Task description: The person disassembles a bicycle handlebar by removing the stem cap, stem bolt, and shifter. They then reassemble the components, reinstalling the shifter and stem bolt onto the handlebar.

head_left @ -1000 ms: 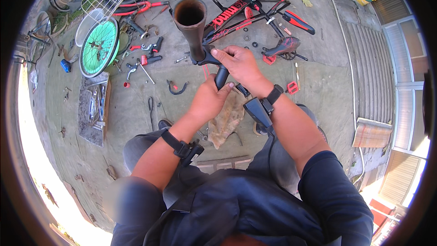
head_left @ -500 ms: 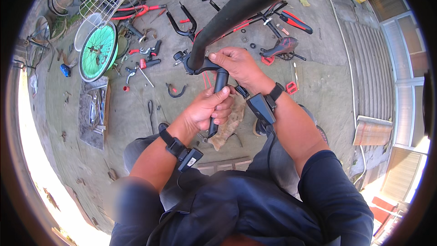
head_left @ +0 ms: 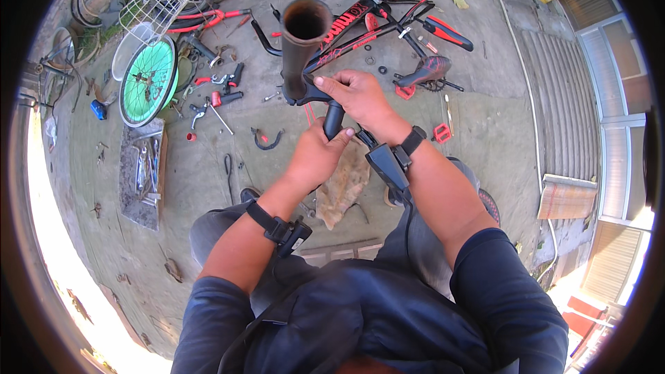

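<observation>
Half a second ago the handlebar (head_left: 300, 62) leaned to the right, across the bike frame (head_left: 352, 19); now it has swung back, its hollow end facing up and covering part of the frame's left side. The left hand (head_left: 318, 152) is curled round the stem (head_left: 334, 118), its grip shifted so that the lower end no longer shows. The right hand (head_left: 357, 100) pinches near the clamp, thumb on top. Both hold the part off the floor, nearer the person than the frame, so it seems to be getting turned about, not put down.
</observation>
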{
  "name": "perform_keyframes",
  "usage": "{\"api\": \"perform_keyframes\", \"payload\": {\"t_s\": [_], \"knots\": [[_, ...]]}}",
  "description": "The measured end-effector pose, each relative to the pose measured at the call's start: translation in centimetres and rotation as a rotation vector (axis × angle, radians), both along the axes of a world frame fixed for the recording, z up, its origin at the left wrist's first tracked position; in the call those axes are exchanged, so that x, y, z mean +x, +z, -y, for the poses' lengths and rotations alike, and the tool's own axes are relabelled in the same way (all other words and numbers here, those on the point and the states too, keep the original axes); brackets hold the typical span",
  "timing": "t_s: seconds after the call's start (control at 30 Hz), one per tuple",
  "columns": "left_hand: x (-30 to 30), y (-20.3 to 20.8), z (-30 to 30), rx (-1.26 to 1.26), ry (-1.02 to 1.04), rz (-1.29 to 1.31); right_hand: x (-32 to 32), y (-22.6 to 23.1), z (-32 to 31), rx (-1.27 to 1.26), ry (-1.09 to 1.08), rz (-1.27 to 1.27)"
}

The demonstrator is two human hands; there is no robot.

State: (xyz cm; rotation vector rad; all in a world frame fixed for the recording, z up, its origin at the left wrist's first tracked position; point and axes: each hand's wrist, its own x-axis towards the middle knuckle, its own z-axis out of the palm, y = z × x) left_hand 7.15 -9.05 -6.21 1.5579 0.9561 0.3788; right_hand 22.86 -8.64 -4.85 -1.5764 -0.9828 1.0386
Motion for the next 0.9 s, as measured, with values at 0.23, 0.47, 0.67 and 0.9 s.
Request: {"api": "perform_keyframes", "payload": {"t_s": [0.23,0.47,0.67,0.9], "knots": [[-0.8,1.7,-0.2,-0.581,-0.059,0.168,0.2,-0.3,0.0,0.021,0.026,-0.176],[-1.4,1.7,0.2,-1.011,-0.101,0.442,0.2,0.7,0.5,-0.009,0.077,-0.266],[-2.1,1.1,0.3,-1.284,-0.220,0.713,0.6,0.8,0.6,-0.026,0.178,-0.438],[-1.5,0.8,0.0,-0.719,-0.075,0.431,0.6,0.2,0.7,0.171,0.157,-0.522]]}}
